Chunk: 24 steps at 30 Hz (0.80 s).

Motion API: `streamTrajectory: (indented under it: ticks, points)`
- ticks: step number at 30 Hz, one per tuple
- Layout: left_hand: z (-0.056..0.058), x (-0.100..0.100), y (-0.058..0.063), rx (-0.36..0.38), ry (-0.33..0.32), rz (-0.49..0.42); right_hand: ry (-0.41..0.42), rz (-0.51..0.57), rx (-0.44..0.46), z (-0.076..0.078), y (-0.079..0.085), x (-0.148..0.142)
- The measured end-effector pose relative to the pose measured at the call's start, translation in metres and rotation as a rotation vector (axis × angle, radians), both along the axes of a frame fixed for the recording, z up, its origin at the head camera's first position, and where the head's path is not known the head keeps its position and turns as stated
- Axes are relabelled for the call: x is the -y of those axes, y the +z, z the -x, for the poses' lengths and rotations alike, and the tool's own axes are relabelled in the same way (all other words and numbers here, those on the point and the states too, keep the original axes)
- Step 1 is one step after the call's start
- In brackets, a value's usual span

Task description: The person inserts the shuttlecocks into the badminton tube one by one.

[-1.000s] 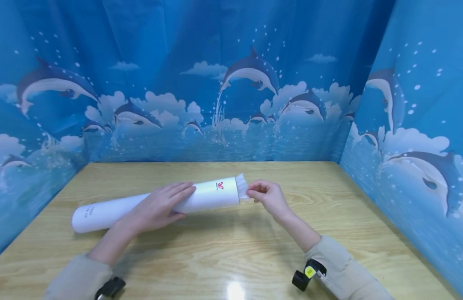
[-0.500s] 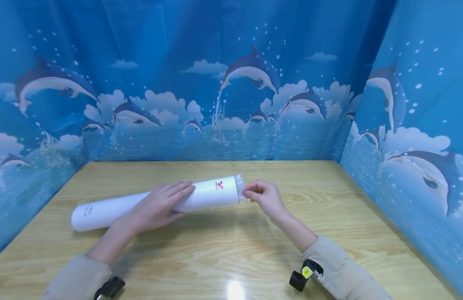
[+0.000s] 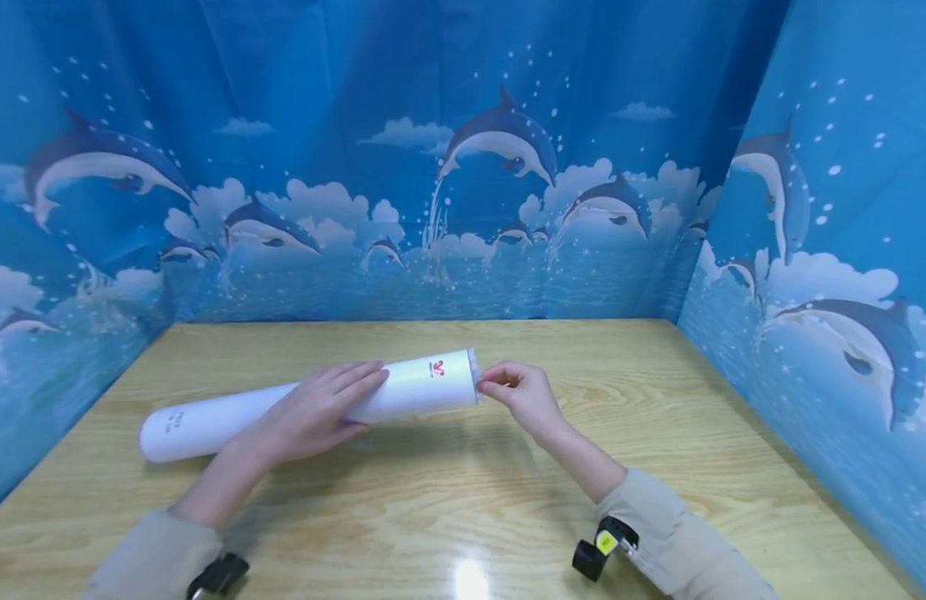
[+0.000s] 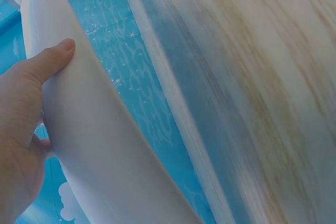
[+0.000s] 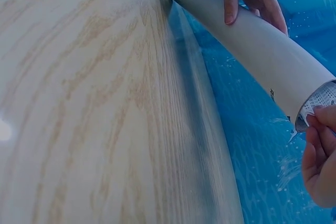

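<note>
A long white tube (image 3: 417,385) with a small red logo lies slanted over the table, its right end tipped up. My left hand (image 3: 323,414) grips it around the middle; in the left wrist view the thumb (image 4: 55,60) lies along its side. At the tube's right mouth, the fingers of my right hand (image 3: 526,396) pinch the edge of some thin white, crinkled material (image 3: 474,365). Only a narrow rim of it shows past the tube. In the right wrist view the material (image 5: 319,99) looks finely patterned inside the tube's mouth; the rest is hidden inside.
The wood-grain table (image 3: 463,508) extends around and in front of the tube. A blue curtain (image 3: 342,100) printed with dolphins and clouds stands behind the table and along its sides. Each forearm wears a black wrist camera (image 3: 598,550).
My right hand has moved left toward the tube, and the white material has slid in, so less of it sticks out. My left hand keeps its grip in nearly the same place.
</note>
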<state>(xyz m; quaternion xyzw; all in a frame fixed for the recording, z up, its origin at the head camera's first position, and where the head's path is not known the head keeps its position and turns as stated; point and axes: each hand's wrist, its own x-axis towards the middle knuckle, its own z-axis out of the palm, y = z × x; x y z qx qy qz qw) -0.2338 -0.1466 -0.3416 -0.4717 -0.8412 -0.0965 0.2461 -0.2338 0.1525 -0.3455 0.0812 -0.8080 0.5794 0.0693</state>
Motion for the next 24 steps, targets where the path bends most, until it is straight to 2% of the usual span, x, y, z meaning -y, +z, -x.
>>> streamTrajectory:
  ticks: [11,24]
  points:
    - [0.0008,0.0006,-0.0002,-0.005,0.001,-0.001,0.016,-0.007,-0.014,0.0032,-0.0021,0.0027]
    - [0.0012,0.0004,-0.0011,-0.004,-0.014,-0.004,0.02,0.058,0.062,0.001,-0.0041,0.0069]
